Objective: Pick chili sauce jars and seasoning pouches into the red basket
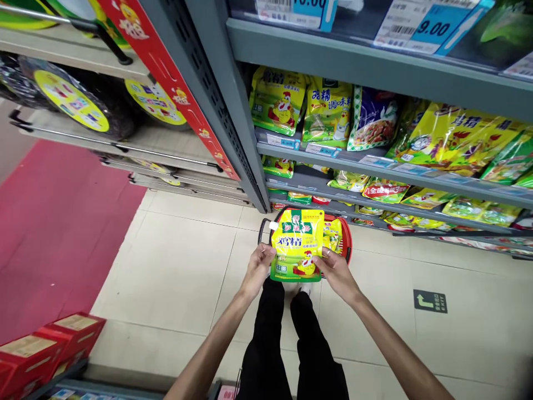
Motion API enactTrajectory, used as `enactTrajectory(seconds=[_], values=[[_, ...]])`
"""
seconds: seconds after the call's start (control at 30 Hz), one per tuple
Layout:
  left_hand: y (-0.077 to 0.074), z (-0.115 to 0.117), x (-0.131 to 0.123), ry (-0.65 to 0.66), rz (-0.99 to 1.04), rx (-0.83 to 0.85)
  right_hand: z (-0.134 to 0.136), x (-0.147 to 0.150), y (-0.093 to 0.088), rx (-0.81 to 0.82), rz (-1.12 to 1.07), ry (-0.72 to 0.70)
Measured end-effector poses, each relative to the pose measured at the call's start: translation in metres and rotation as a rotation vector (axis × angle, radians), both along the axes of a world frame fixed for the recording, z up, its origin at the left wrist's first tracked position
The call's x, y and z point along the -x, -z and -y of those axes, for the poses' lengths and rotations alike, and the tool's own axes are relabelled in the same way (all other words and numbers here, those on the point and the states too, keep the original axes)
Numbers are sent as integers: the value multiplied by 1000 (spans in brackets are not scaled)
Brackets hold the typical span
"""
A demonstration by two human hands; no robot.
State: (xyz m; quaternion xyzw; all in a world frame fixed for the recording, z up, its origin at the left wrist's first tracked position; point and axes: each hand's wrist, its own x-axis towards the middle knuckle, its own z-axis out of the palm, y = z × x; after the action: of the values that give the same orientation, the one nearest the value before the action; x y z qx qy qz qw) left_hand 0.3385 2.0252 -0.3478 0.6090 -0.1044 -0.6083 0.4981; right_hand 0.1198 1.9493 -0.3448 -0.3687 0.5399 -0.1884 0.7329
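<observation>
Between both hands I hold a yellow and green seasoning pouch [296,244] with a cartoon chicken and a white spout cap at its upper left corner. My left hand [259,266] grips its left edge, thumb on the front. My right hand [335,271], with a ring on one finger, pinches the right edge. Its printed front faces me. Below and behind it on the floor stands a red shopping basket [348,244], partly hidden by the pouch. Inside the basket lie yellow seasoning packets [332,233].
Ahead and right, a grey shelf unit [353,47] holds rows of seasoning bags [278,103] above price tags. On the left, wooden shelves [166,141] carry dark packages with yellow labels. Red boxes [62,333] sit at lower left. A floor exit sign [430,301] lies right.
</observation>
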Motion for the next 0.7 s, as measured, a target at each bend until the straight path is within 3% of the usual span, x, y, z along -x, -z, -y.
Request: enactTrajectory(seconds=[0.17, 0.3, 0.4, 0.53, 0.7], values=[[3, -2, 6, -50, 15, -29, -5, 3, 1, 25, 1, -4], [14, 17, 6, -51, 105, 27, 17, 1, 7, 121, -44, -10], [31, 54, 0, -19, 232, 178, 55, -8, 21, 264, -96, 3], [64, 124, -18, 52, 385, 329, 121, -39, 50, 482, -120, 33], [106, 202, -49, 35, 496, 512, 200, -92, 99, 571, -44, 178]])
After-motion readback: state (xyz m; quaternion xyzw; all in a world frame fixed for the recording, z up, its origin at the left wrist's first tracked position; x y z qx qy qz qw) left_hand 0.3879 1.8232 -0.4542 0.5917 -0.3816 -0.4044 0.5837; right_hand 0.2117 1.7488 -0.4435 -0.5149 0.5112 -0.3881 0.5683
